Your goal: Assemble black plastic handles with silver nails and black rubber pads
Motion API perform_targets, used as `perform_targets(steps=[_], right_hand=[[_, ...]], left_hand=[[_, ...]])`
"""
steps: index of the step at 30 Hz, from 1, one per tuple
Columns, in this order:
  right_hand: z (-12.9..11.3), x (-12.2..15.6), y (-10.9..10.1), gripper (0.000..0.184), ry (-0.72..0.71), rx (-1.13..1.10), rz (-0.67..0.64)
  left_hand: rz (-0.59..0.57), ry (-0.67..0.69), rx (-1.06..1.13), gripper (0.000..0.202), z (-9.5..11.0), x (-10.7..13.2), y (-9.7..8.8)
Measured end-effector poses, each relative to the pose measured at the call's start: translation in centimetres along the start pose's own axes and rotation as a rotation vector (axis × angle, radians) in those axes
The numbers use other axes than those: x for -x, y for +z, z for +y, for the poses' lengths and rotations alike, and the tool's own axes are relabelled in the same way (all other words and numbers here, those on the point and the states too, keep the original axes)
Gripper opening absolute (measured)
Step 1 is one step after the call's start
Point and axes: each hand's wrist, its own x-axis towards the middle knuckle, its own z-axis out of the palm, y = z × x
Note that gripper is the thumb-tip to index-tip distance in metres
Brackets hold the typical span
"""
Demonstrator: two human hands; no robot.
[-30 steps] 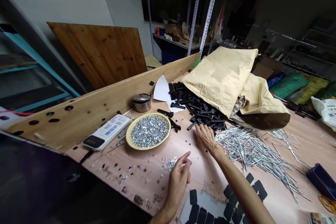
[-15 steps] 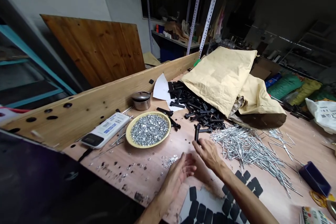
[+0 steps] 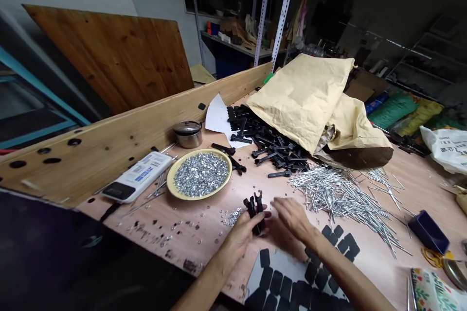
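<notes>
My left hand (image 3: pixel 239 235) is closed round a couple of black plastic clips (image 3: pixel 256 214), their notched ends pointing up. Just right of them, my right hand (image 3: pixel 294 216) is slightly blurred, its fingers stretched out with nothing visible in them. A small heap of loose washers (image 3: pixel 230 217) lies beside my left hand. Beyond the hands is a pile of black plastic clips (image 3: pixel 280 150), partly under a paper sack (image 3: pixel 302 99). To the right of the pile lie many thin metal rods (image 3: pixel 335 194). Black rounded pads (image 3: pixel 286 287) cover a pale sheet below my hands.
A yellow bowl (image 3: pixel 170 185) full of washers stands on the left, near a lidded metal pot (image 3: pixel 190 140) and a white boxy device (image 3: pixel 140 177). A wooden board (image 3: pixel 146 132) edges the table. A dark blue tray (image 3: pixel 428 231) sits at the right.
My left hand was open and empty; now it grips the black clips. My right hand, earlier at a black clip near the pile, has come back beside the left. The view has shifted slightly.
</notes>
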Motion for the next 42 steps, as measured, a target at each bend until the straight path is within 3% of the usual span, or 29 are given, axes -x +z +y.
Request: perform_targets(steps=[2,5,7,10,13,17,20,22,25,27,30,32,35,38,42], right_hand=[[1.8,-1.9,1.3,0.038,0.193,0.088,-0.133],[4.0,-5.0,2.7,0.042,0.26,0.156,-0.309],[4.7,-6.2,3.1,0.036,0.268,0.148,-0.34],[4.6,-6.2,3.1,0.025,0.277,0.132,-0.337],[2.5,-4.3,2.3,0.023,0.317,0.101,-0.211],[-2.4,-1.2,0.5,0.02,0.201,-0.168,0.197],[-4.1,0.2,-0.6,0.02,0.046,-0.267,0.171],[-2.8,0.4,-0.8,0.022,0.059,-0.227,0.122],[2.6,-0.5,-0.2,0.032,0.352,-0.007,0.024],[6.8,-1.8,0.4,0.035,0.601,0.161,-0.227],[11.0,-3.8,1.2,0.029,0.687,0.212,-0.317],[12.0,-4.7,1.3,0.026,0.684,0.203,-0.323],[11.3,-4.8,0.6,0.023,0.688,0.19,-0.334],[8.5,-3.8,-0.6,0.016,0.721,0.133,-0.199],[1.7,-1.8,-1.3,0.006,0.62,-0.158,0.328]], left_hand=[[0.04,0.034,-0.076,0.021,0.2,0.5,0.1],[0.014,0.084,-0.153,0.022,-0.1,1.3,0.4],[-0.035,0.083,-0.141,0.024,-0.2,1.4,0.4],[-0.07,-0.028,-0.006,0.016,-0.3,0.9,0.4],[-0.074,-0.115,0.184,0.004,-0.1,-0.2,0.5],[-0.034,-0.155,0.355,0.014,0.0,-1.3,0.6],[-0.147,-0.286,0.347,0.023,0.1,-1.8,0.0],[-0.18,-0.283,0.336,0.028,0.1,-2.0,-0.5],[-0.128,-0.229,0.332,0.031,0.1,-2.2,-0.9],[-0.109,-0.23,0.331,0.034,0.1,-2.0,-0.9],[-0.098,-0.236,0.364,0.031,0.0,-1.5,-0.3],[-0.077,-0.257,0.393,0.021,-0.1,-1.2,0.1],[-0.038,-0.29,0.422,0.012,-0.1,-1.1,0.7],[-0.004,-0.276,0.424,0.014,0.0,-1.1,1.1],[-0.016,-0.18,0.406,0.021,-0.3,-1.5,1.9]])
